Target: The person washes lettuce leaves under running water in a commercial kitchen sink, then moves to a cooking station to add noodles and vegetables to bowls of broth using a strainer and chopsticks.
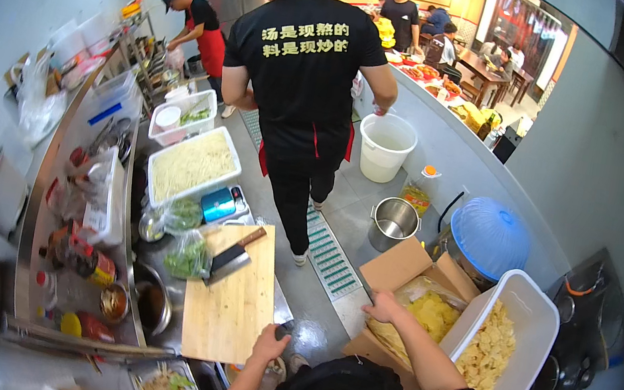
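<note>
My left hand is closed around a small dark object beside the lower right corner of a wooden cutting board. What the object is, I cannot tell. On the board lies a cleaver with a wooden handle, touching a plastic bag of green vegetables. My right hand is at the left side of an open cardboard box, its fingers curled by a thin dark edge. Whether it grips that edge is unclear. Inside the box, a plastic liner holds yellow pieces of food.
A white tub of pale chips adjoins the box. Ahead, a person stands in the aisle near a white bucket. A steel pot sits on the floor. Left of the aisle is a tray of noodles.
</note>
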`<state>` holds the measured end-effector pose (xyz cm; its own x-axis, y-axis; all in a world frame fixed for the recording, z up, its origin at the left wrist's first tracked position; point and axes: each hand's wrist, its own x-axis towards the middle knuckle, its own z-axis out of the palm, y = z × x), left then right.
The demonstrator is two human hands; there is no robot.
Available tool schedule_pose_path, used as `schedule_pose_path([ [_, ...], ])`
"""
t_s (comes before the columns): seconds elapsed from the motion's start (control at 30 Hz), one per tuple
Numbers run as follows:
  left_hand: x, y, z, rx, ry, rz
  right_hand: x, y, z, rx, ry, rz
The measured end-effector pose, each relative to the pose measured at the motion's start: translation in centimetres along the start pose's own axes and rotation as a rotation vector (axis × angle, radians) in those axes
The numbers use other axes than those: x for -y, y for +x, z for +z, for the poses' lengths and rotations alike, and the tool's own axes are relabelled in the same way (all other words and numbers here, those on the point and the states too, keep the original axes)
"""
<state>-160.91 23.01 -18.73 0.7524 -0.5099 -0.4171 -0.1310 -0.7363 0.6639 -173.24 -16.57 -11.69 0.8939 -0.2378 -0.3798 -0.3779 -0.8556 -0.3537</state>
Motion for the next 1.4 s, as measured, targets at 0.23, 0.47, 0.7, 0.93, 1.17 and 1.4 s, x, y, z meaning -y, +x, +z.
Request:
schedule_pose_path([
  [0.23,0.6,5.9,-0.3,0.075,0.119,-0.152,-0.4,-1.2,-0.2,-0.092,0.241,0.178],
  [0.47,2.2,5.8,-1.4,0.255,-0.187,-0.267,-6.2,11.5,6.4,0.000,-0.248,0.193],
  [0.7,2.9,6.7,0.5,0.006,-0.479,-0.736,-15.8,25.7,5.4,0.834,-0.538,0.113],
  [0.93,-3.0,9.7,2.4,-0.092,-0.968,-1.212,-11.3,52.9,-13.4,0.957,-0.406,-0.116],
  [1.17,-3.3,10.5,5.8,-0.335,-0.792,-1.099,22.1,83.2,-38.1,0.337,0.528,-0.647],
  [1.4,-14.4,22.7,-10.7,0.341,-0.952,-1.558,47.3,91.8,-44.5,0.547,0.297,-0.787],
])
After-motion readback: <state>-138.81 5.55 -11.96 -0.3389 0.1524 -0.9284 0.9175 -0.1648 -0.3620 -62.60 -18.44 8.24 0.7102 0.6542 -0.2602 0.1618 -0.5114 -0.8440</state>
